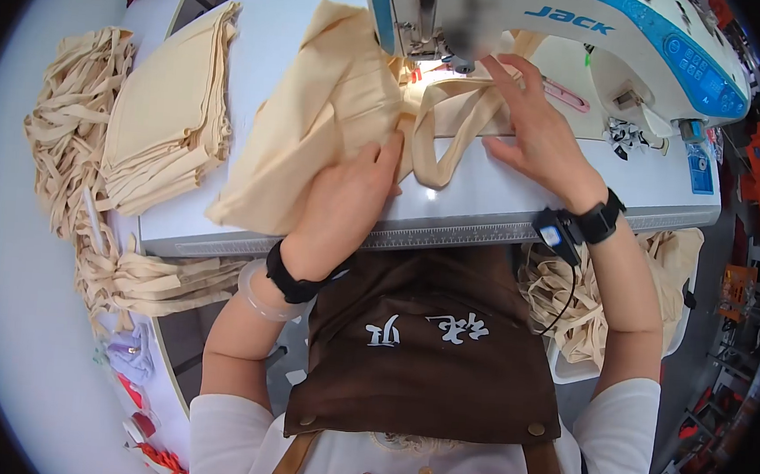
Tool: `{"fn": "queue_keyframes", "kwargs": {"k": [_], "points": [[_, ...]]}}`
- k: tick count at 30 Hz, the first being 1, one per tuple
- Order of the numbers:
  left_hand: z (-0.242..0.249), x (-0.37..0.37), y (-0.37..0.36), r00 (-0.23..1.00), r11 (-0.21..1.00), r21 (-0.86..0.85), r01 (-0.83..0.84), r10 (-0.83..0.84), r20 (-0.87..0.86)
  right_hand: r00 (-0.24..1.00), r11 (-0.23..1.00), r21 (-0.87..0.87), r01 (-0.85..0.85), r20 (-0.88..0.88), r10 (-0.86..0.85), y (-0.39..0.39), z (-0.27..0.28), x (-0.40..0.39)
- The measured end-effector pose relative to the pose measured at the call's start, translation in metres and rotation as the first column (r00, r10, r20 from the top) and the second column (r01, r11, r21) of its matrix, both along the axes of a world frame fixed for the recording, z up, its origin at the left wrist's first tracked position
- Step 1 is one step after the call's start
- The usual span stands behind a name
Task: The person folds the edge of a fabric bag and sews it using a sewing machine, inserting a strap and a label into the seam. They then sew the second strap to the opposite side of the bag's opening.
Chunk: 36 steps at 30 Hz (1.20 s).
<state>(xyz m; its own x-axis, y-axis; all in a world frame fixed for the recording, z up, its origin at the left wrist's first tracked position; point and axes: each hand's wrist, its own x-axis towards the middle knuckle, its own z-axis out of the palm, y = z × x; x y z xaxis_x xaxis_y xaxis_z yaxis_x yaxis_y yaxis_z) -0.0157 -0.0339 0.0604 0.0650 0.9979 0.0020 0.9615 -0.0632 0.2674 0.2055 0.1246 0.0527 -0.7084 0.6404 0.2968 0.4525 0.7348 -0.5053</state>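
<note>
A cream canvas panel (pixel 312 131) lies folded under the head of a white and blue sewing machine (pixel 528 14), its right edge near the lit needle area. My left hand (pixel 352 191) grips the panel's lower right edge; some fingertips are hidden by the cloth. From that edge a looped cream fabric strap (pixel 442 166) spreads to the right across the white table. My right hand (pixel 541 138) is beside the strap, thumb and fingers apart, with the fingertips close to the machine head. Nothing shows in its grasp.
A stack of folded cream panels (pixel 169 108) stands at left, beside a heap of cream straps (pixel 75 119). Pink-handled thread snips (pixel 566 95) lie beneath the machine arm. A white bin (pixel 578 370) of cream cloth sits below the table's right side. A ruler strip (pixel 415 232) edges the table.
</note>
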Motion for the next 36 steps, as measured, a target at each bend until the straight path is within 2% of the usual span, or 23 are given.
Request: {"fn": "queue_keyframes", "kwargs": {"k": [3,5,6,8,9,12,13,15,16,18,21,24,26,27,29,31,32,34,35,36], "points": [[0.012,-0.001,0.007,0.99,0.99,0.137,0.042,-0.023,-0.137,0.993,0.993,-0.005,-0.12,0.021,0.12,0.024,-0.019,-0.009],[0.011,-0.005,0.011,0.987,0.995,0.083,0.054,-0.041,-0.156,0.986,0.988,0.012,-0.155,0.069,0.154,0.033,-0.02,-0.011],[0.01,-0.007,0.013,0.985,0.996,0.057,0.062,-0.052,-0.164,0.982,0.983,0.071,-0.169,0.096,0.162,0.036,-0.017,-0.01],[0.003,-0.012,0.015,0.976,0.982,0.171,0.082,-0.044,-0.213,0.975,0.963,0.191,-0.192,0.15,0.165,0.045,-0.011,-0.002],[-0.001,-0.013,0.014,0.972,0.971,0.22,0.093,-0.04,-0.234,0.972,0.954,0.26,-0.151,0.214,0.096,0.051,-0.005,-0.001],[0.001,-0.008,0.021,0.96,0.963,0.269,0.032,0.045,-0.275,0.991,0.897,0.436,-0.068,0.133,0.011,0.073,-0.01,0.0],[0.001,-0.01,0.024,0.979,0.962,0.272,-0.015,0.069,-0.191,0.989,0.844,0.533,-0.059,0.149,-0.024,0.075,-0.012,-0.001],[0.002,-0.015,0.03,0.992,0.957,0.269,-0.11,0.121,-0.023,0.962,0.798,0.603,0.003,0.216,-0.167,0.067,-0.01,-0.003],[0.003,-0.016,0.031,0.984,0.952,0.254,-0.17,0.178,-0.01,0.94,0.768,0.639,0.029,0.244,-0.238,0.061,-0.006,-0.005],[0.003,-0.018,0.031,0.957,0.934,0.214,-0.286,0.29,0.014,0.977,0.833,0.553,0.003,0.176,-0.12,0.033,0.009,-0.008],[-0.015,-0.024,0.04,0.945,0.919,0.235,-0.318,0.326,0.007,0.993,0.899,0.424,-0.113,0.04,0.107,-0.008,0.003,-0.019],[-0.014,-0.03,0.04,0.944,0.91,0.252,-0.329,0.308,0.118,0.955,0.909,0.328,-0.257,-0.062,0.292,-0.037,-0.001,-0.04],[-0.002,-0.029,0.028,0.902,0.889,0.202,-0.41,0.363,0.236,0.957,0.899,0.369,-0.234,-0.073,0.279,-0.045,-0.009,-0.056],[0.004,-0.029,0.019,0.874,0.878,0.174,-0.447,0.387,0.292,0.956,0.892,0.39,-0.226,-0.085,0.279,-0.045,-0.012,-0.064],[0.01,-0.032,-0.003,0.758,0.864,0.1,-0.493,0.371,0.536,0.958,0.875,0.441,-0.2,-0.1,0.27,-0.043,-0.022,-0.082],[0.014,-0.032,-0.024,0.55,0.86,0.007,-0.511,0.321,0.771,0.972,0.892,0.399,-0.213,-0.007,0.235,-0.047,-0.022,-0.097],[0.014,-0.031,-0.033,0.536,0.87,0.034,-0.491,0.271,0.8,0.975,0.9,0.378,-0.216,0.039,0.218,-0.048,-0.023,-0.103],[0.012,-0.027,-0.05,0.5,0.889,0.085,-0.45,0.172,0.849,0.951,0.916,0.256,-0.309,0.103,0.292,-0.044,-0.03,-0.116],[0.01,-0.023,-0.058,0.436,0.895,0.104,-0.434,0.108,0.893,0.934,0.916,0.193,-0.352,0.132,0.332,-0.043,-0.032,-0.119],[0.011,-0.021,-0.064,0.399,0.893,0.082,-0.443,0.114,0.91,0.936,0.919,0.188,-0.346,-0.002,0.353,-0.044,-0.03,-0.116]]}}
